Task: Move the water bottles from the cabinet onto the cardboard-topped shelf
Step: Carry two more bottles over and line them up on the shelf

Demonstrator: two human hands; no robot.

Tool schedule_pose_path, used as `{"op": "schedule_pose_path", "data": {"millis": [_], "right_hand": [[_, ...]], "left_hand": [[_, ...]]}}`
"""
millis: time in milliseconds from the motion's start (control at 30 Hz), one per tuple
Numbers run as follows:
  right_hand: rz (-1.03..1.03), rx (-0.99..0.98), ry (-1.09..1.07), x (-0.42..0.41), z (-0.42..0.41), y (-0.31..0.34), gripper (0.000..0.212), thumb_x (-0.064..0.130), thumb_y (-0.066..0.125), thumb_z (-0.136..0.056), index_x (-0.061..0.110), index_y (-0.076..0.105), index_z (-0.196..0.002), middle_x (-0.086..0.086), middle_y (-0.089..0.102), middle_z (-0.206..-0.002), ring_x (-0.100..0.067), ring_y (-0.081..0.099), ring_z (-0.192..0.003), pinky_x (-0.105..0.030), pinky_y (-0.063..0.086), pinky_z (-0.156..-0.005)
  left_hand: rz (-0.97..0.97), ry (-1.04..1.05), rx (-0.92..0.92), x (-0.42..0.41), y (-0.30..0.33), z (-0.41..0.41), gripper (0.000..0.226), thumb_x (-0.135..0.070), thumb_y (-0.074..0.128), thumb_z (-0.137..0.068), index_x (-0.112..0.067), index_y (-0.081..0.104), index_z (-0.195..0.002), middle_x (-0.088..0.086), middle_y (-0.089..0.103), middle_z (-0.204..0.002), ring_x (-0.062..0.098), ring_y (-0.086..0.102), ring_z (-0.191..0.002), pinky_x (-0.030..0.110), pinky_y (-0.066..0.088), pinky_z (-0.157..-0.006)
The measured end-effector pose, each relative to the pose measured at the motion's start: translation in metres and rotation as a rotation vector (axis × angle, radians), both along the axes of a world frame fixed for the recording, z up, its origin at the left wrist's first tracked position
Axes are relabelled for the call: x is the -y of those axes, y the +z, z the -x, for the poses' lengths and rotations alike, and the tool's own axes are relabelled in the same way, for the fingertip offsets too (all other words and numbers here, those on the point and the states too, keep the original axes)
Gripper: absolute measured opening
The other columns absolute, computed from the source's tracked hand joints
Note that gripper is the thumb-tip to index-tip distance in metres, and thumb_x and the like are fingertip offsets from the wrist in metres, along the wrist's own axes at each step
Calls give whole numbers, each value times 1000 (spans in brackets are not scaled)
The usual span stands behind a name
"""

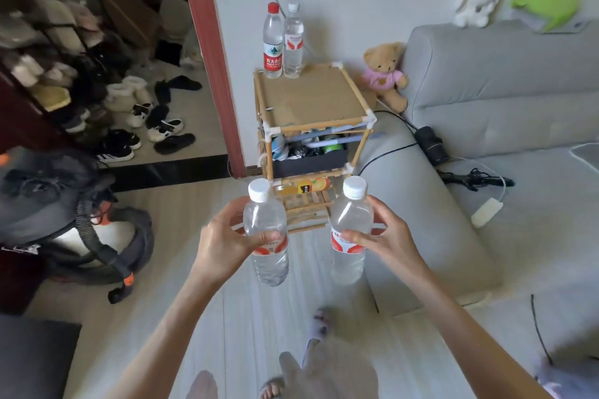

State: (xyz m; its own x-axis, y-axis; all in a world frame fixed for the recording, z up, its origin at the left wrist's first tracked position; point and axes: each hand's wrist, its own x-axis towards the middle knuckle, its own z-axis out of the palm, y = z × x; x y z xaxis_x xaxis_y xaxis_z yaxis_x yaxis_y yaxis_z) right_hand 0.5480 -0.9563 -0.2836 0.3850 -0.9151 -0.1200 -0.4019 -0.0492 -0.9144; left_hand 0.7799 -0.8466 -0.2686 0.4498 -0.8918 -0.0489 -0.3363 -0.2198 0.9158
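Note:
My left hand [227, 241] grips a clear water bottle [266, 264] with a white cap and a red-and-white label, held upright. My right hand [385, 236] grips a second, matching water bottle [349, 217], also upright. Both are held in the air in front of me, short of the bamboo shelf. The shelf's cardboard top [311, 97] lies ahead, and two bottles stand at its far left corner: one with a red cap [273, 42] and one with a white cap [293, 42]. The cabinet is out of view.
A grey sofa [505, 100] flanks the shelf on the right, with a teddy bear [385, 74] on its arm and cables and a charger on the seat. A vacuum cleaner [81, 223] sits on the floor at left. Shoes crowd the doorway beyond the red door frame [214, 68].

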Motion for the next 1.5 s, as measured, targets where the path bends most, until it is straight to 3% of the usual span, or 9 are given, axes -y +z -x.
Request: {"op": "schedule_pose_path", "data": {"millis": [100, 400, 567, 667, 833, 967, 1100, 1267, 1500], "right_hand": [[2, -4, 10, 62, -13, -4, 62, 25, 82, -63, 40, 48, -113, 11, 61, -105, -9, 58, -98, -24, 49, -82], [17, 43, 39, 255, -48, 18, 53, 24, 81, -64, 46, 52, -102, 14, 65, -98, -6, 61, -91, -20, 49, -75], [-1, 80, 63, 346, -76, 30, 59, 22, 81, -65, 36, 53, -115, 12, 66, -102, -2, 63, -92, -17, 49, -76], [2, 100, 81, 393, -94, 33, 59, 19, 80, -67, 30, 54, -119, 10, 68, -105, -6, 64, -96, -21, 49, -79], [-5, 139, 81, 462, -121, 33, 55, 12, 78, -69, 22, 55, -119, 3, 67, -109, -8, 63, -100, -25, 52, -84], [-6, 95, 70, 509, -140, 24, 55, 15, 80, -67, 25, 57, -116, 5, 67, -108, -9, 63, -98, -29, 51, -87], [-20, 35, 60, 548, -150, 14, 63, 43, 81, -53, 38, 56, -111, 8, 65, -112, -10, 62, -102, -42, 50, -92], [-42, 36, 109, 589, -157, 5, 57, 32, 83, -59, 34, 56, -109, 4, 64, -112, -10, 62, -101, -40, 51, -91], [-103, 49, 213, 631, -158, -8, 66, 20, 82, -64, 22, 51, -123, 3, 62, -117, -5, 60, -104, -25, 49, -88]], "left_hand": [[-1, 2, -8, 61, -3, -13, 56, -26, 84, -59, -35, 53, -105, -27, 58, -95, -8, 54, -90, 9, 40, -70], [1, 47, 2, 242, 13, -46, 61, -30, 84, -58, -27, 57, -112, -14, 65, -100, -1, 59, -94, 13, 45, -74], [32, 90, 43, 330, 24, -64, 64, -30, 83, -60, -22, 56, -117, -10, 64, -101, -2, 57, -89, 5, 42, -69], [22, 109, 75, 384, 23, -76, 66, -38, 82, -59, -25, 54, -118, -13, 61, -99, 6, 57, -93, 18, 45, -78], [-20, 111, 126, 463, 7, -104, 69, -48, 79, -59, -29, 53, -120, -13, 64, -100, 5, 58, -92, 23, 44, -77], [-23, 88, 97, 513, 4, -117, 57, -34, 81, -62, -29, 55, -113, -21, 58, -86, -1, 54, -83, 5, 38, -65], [-63, 70, 121, 552, 6, -119, 59, -35, 79, -65, -25, 54, -118, -12, 61, -94, 3, 52, -84, -5, 32, -64], [-99, 58, 134, 587, -5, -115, 66, -41, 77, -62, -30, 50, -121, -7, 65, -102, 14, 58, -94, 29, 45, -79], [-121, 163, 111, 620, -12, -101, 63, -33, 77, -65, -25, 49, -121, -2, 65, -105, 20, 58, -97, 36, 48, -83]]}}
